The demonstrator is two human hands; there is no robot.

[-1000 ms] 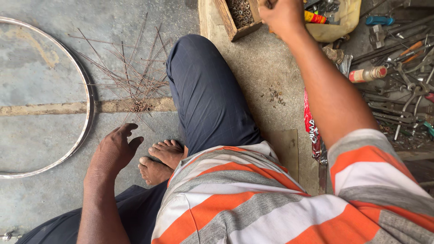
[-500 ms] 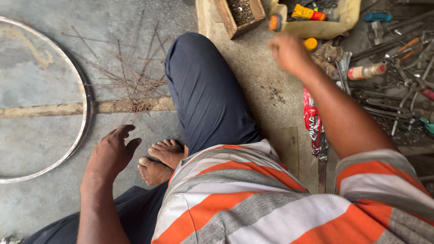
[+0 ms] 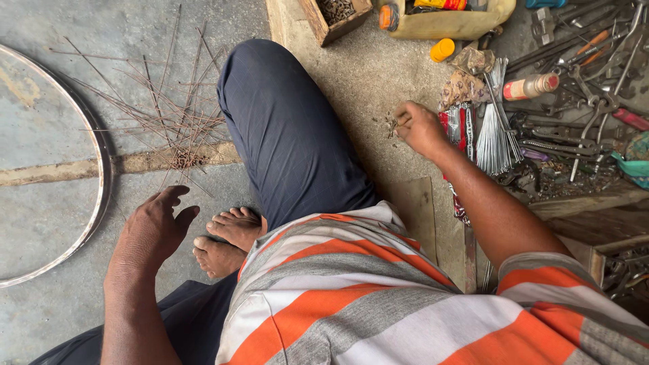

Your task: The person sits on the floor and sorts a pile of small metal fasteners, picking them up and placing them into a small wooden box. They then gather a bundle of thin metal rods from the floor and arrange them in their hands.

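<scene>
Small metal bits (image 3: 389, 124), gritty, under right-hand fingers (image 3: 403, 120).

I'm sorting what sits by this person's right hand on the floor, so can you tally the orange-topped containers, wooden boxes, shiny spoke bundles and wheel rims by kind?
Orange-capped bottle: 1
Loose orange-yellow cap: 1
Wooden box of small parts: 1
Bundle of shiny spokes: 1
Wheel rim: 1
Total: 5

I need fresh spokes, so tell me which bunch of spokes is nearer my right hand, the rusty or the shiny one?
The shiny silver bundle, lying just beside your right hand. The rusty spokes lie scattered across the floor beyond your knee, by the wheel rim.
</scene>
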